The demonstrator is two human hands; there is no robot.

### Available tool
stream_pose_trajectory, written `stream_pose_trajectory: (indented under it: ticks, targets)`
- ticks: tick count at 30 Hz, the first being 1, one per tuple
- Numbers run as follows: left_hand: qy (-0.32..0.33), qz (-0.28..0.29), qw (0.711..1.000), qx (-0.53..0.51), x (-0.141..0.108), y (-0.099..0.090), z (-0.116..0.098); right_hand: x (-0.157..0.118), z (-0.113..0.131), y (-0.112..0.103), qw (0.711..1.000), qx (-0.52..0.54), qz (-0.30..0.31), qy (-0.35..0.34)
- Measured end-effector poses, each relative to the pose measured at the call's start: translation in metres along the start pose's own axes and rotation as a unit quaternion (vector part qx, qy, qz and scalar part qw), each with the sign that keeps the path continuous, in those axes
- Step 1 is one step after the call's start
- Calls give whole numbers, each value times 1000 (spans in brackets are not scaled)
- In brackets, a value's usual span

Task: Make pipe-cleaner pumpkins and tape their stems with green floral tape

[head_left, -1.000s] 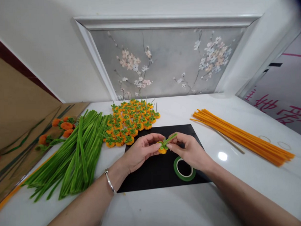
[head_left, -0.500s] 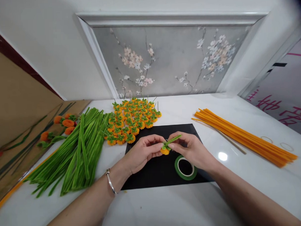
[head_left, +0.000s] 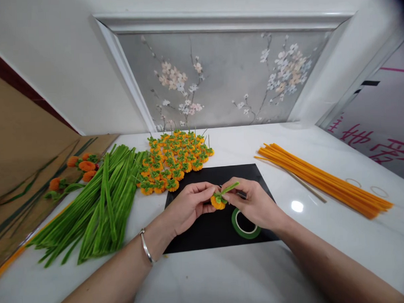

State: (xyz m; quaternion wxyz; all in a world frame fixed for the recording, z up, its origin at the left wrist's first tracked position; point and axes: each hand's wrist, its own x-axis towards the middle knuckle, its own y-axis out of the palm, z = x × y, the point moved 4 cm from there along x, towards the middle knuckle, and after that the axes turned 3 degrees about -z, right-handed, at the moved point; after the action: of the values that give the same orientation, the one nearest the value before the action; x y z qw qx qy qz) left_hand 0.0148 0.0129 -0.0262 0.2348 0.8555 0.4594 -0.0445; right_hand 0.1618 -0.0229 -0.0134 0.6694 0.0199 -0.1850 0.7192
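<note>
My left hand, with a silver bangle on its wrist, pinches a small orange pipe-cleaner flower with green at its top. From the other side, my right hand grips the green pipe-cleaner end that sticks up from it. Something thin and dark shows by the right fingers, too small to name. Both hands are above a black mat. Just below my right hand lies a roll of green tape, partly covered by that hand.
Many similar orange-and-green flowers stand behind the mat. Green pipe cleaners are piled at left, beside finished-looking orange blooms on brown paper. Orange pipe cleaners and a thin tan stick lie at right.
The flower has tipped, so more of its orange side faces me. My right fingers have curled in closer around the green end. The whole view has shifted slightly.
</note>
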Motion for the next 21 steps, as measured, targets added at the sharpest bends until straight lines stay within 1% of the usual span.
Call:
stream_pose_trajectory:
  ticks: [4,9,16,19,21]
  targets:
    - [-14,-13,1000,5,0,-2,0,0,-2,2,1000,5,-6,-11]
    - [-15,-18,999,24,-1,-3,-1,-1,-2,4,999,-33,0,-5]
    - [4,10,999,41,1,-2,-2,-4,-4,8,998,-55,20,36]
    - [10,-2,998,69,1,-2,-2,-3,-3,8,997,-60,20,34]
    - [25,-16,995,99,1,-1,-4,-3,0,7,997,-68,15,28]
